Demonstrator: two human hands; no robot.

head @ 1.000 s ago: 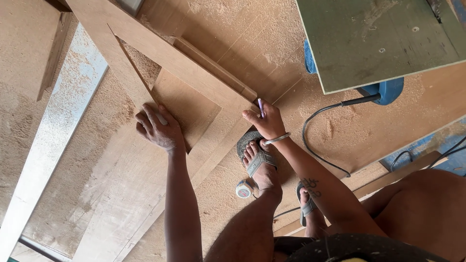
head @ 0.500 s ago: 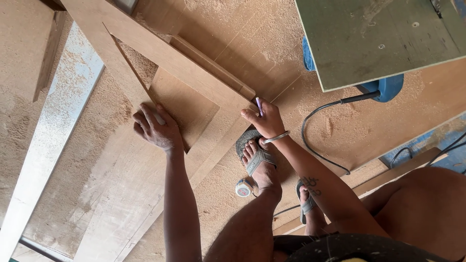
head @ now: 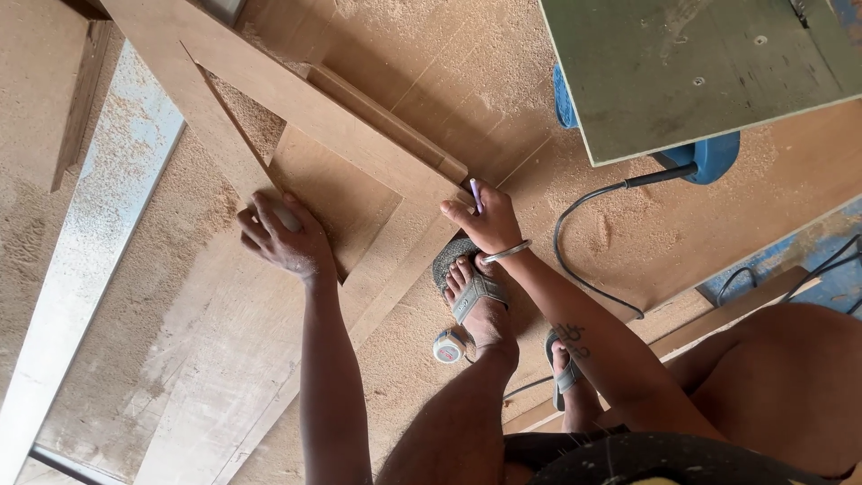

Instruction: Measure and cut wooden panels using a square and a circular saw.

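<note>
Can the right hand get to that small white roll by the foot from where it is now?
Probably yes. The right hand holds a pen at the wood frame's edge; the roll lies on the floor just below it, beside the sandalled foot, uncovered.

Brown wooden frame (head: pixel 359 135) lying flat (sawdust-strewn floor).

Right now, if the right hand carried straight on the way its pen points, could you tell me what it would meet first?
The right hand holds a pen pointing up-left in the picture. Going on, it would probably first meet the narrow wood strip lying on the wooden frame, though depth is hard to judge.
</note>
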